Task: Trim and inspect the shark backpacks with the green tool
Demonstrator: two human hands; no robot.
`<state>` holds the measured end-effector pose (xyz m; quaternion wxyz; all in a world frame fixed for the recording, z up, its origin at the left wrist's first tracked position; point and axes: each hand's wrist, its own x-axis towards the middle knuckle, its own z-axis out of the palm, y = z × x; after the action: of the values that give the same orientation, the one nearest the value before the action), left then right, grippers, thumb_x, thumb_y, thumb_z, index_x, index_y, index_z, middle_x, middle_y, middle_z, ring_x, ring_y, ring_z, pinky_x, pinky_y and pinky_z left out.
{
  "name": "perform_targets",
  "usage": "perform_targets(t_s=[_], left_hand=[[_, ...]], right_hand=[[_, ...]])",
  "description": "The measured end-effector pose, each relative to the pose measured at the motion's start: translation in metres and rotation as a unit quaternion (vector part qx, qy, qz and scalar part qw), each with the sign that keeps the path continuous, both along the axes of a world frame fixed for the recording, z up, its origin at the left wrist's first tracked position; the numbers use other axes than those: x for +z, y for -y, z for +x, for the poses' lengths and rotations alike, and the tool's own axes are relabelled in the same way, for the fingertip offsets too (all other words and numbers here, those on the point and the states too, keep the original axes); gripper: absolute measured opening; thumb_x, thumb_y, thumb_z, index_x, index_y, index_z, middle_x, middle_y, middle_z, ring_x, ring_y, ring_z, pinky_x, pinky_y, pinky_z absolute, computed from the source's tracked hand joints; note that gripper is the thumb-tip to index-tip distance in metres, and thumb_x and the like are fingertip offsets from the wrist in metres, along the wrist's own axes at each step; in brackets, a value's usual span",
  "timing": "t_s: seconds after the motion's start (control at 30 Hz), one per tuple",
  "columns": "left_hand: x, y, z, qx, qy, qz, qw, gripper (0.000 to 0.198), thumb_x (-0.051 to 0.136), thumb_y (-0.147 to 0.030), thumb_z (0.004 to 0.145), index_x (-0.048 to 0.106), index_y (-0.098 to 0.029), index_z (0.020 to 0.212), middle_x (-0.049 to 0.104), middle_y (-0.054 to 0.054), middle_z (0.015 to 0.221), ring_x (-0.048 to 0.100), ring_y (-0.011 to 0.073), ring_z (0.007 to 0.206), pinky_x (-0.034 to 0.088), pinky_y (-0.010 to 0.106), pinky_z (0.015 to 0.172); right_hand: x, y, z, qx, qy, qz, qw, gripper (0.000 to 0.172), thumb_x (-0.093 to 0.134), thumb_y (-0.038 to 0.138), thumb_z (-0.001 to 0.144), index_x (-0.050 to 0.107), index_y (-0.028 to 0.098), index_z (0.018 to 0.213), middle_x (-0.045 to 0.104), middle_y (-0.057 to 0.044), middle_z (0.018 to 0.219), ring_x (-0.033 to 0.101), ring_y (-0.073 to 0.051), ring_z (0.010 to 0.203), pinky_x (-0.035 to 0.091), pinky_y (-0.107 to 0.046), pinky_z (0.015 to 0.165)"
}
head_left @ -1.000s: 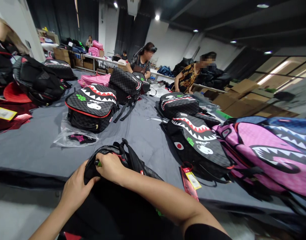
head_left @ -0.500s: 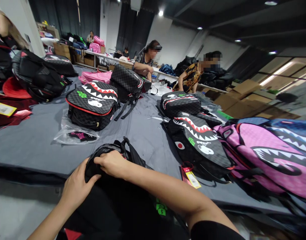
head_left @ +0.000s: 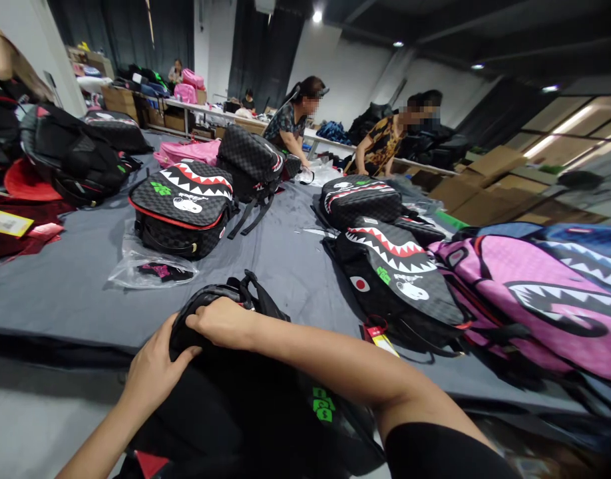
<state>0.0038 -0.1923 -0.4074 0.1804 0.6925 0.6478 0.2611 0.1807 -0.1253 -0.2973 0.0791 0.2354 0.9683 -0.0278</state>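
Note:
A black backpack (head_left: 255,412) with a green logo lies at the near edge of the grey table (head_left: 60,293), partly over my lap. My right hand (head_left: 220,324) is closed on its top by the carry handle, the forearm crossing over the bag. My left hand (head_left: 153,372) grips the bag's left upper edge, thumb pressed against the fabric. What the right fingers pinch is hidden under the hand.
Shark-mouth backpacks cover the table: a black one (head_left: 183,206) at left centre, two black ones (head_left: 395,273) at right, pink and blue ones (head_left: 540,293) far right. A clear plastic bag (head_left: 146,269) lies near. Two people (head_left: 295,120) work at the far side. Cardboard boxes (head_left: 485,186) stand behind.
The backpack has slid toward me, showing its green logo. My right hand has shifted slightly along the bag's top and the green bit by its fingers is out of sight.

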Motion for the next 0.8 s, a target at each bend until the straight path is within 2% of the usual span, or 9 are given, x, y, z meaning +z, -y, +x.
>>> perform_targets(t_s=[0.1,0.27,0.33,0.4,0.47,0.57,0.67,0.7,0.8], left_hand=[[0.004,0.001,-0.001,0.002,0.007,-0.011,1.000,0.069,0.053,-0.060,0.087,0.041,-0.022,0.142,0.059,0.011,0.140,0.059,0.0332,0.126,0.050,0.048,0.103],[0.014,-0.001,-0.003,0.020,0.023,-0.064,0.997,0.075,0.055,-0.065,0.083,0.041,-0.023,0.143,0.062,0.012,0.136,0.061,0.0352,0.123,0.050,0.049,0.101],[0.016,-0.005,-0.004,0.003,0.045,-0.080,0.996,0.079,0.059,-0.065,0.080,0.040,-0.023,0.144,0.063,0.012,0.135,0.062,0.0342,0.122,0.050,0.047,0.101],[0.021,-0.008,-0.004,-0.024,0.063,-0.087,0.994,0.078,0.062,-0.064,0.078,0.046,-0.020,0.140,0.064,0.012,0.133,0.063,0.0332,0.121,0.051,0.044,0.100],[0.030,-0.008,-0.002,-0.042,0.064,-0.095,0.993,0.067,0.063,-0.060,0.078,0.056,-0.018,0.130,0.069,0.012,0.125,0.066,0.0326,0.115,0.053,0.041,0.095],[0.058,0.001,0.009,-0.046,0.045,-0.093,0.994,0.051,0.063,-0.054,0.081,0.064,-0.020,0.119,0.076,0.008,0.109,0.071,0.0314,0.103,0.055,0.038,0.087],[0.098,0.016,0.031,-0.049,0.003,-0.031,0.998,0.054,0.066,-0.053,0.081,0.063,-0.022,0.124,0.077,0.007,0.105,0.072,0.0312,0.101,0.055,0.037,0.084],[0.112,0.020,0.040,-0.057,-0.010,-0.005,0.998,0.055,0.068,-0.053,0.081,0.063,-0.022,0.126,0.077,0.007,0.106,0.072,0.0310,0.101,0.055,0.037,0.084],[0.154,0.022,0.069,-0.114,-0.042,0.069,0.990,0.053,0.072,-0.049,0.080,0.063,-0.025,0.127,0.077,0.004,0.106,0.074,0.0285,0.097,0.055,0.034,0.081]], right_hand=[[0.008,0.004,0.009,-0.007,0.018,-0.009,1.000,0.025,0.054,0.011,0.090,0.061,0.012,0.114,0.073,-0.012,0.097,0.070,-0.023,0.088,0.047,-0.030,0.064],[0.019,0.030,0.059,-0.132,0.111,-0.068,0.983,0.020,0.050,0.007,0.091,0.069,0.014,0.097,0.074,-0.012,0.089,0.072,-0.024,0.089,0.049,-0.030,0.070],[0.019,0.044,0.081,-0.176,0.129,-0.068,0.973,0.019,0.053,0.005,0.089,0.069,0.013,0.092,0.074,-0.013,0.084,0.072,-0.026,0.086,0.049,-0.030,0.069],[0.016,0.056,0.097,-0.217,0.126,-0.058,0.966,0.020,0.054,0.003,0.087,0.067,0.013,0.098,0.074,-0.014,0.088,0.073,-0.027,0.088,0.049,-0.031,0.069],[0.016,0.066,0.106,-0.258,0.111,-0.046,0.959,0.024,0.055,0.003,0.085,0.064,0.013,0.105,0.074,-0.015,0.093,0.073,-0.027,0.089,0.048,-0.030,0.068],[0.025,0.086,0.118,-0.317,0.086,-0.034,0.944,0.021,0.056,0.010,0.088,0.061,0.015,0.108,0.074,-0.013,0.090,0.073,-0.026,0.084,0.046,-0.029,0.063],[0.046,0.123,0.141,-0.408,-0.017,-0.074,0.910,0.017,0.051,0.023,0.094,0.058,0.019,0.109,0.072,-0.008,0.087,0.072,-0.022,0.076,0.046,-0.028,0.063],[0.052,0.139,0.153,-0.447,-0.073,-0.109,0.885,0.020,0.049,0.026,0.094,0.056,0.021,0.112,0.071,-0.006,0.084,0.070,-0.020,0.072,0.047,-0.027,0.063],[0.064,0.196,0.191,-0.534,-0.225,-0.238,0.779,0.032,0.041,0.039,0.098,0.049,0.023,0.125,0.067,-0.001,0.078,0.065,-0.016,0.055,0.048,-0.027,0.056]])
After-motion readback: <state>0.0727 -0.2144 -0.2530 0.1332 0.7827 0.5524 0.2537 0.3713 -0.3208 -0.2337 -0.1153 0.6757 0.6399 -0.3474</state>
